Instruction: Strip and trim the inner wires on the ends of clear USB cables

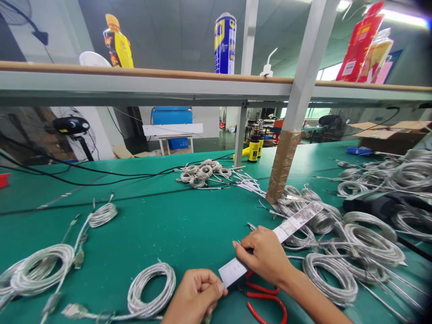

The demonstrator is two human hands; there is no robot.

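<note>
Standing far beyond the left hand, a floor fan overlooks a green surface, where a large coil of silver cable and a smaller coil rest well to the left of that hand. A third coil lies just beside it. The left hand, fingers curled, pinches the lower end of a white paper strip between thumb and fingers. The right hand pinches the same strip farther along, and the strip slants up and away past it, its far end extending clear of the hand. Red-handled pliers lie on the surface directly below the right hand. Ahead of both hands, a loose pile of small cable coils sits near a yellow tool and a post wrapped in brown tape. To the right of the right hand, many more cable coils crowd the surface, overlapping one another, while a cardboard box sits far beyond them.
</note>
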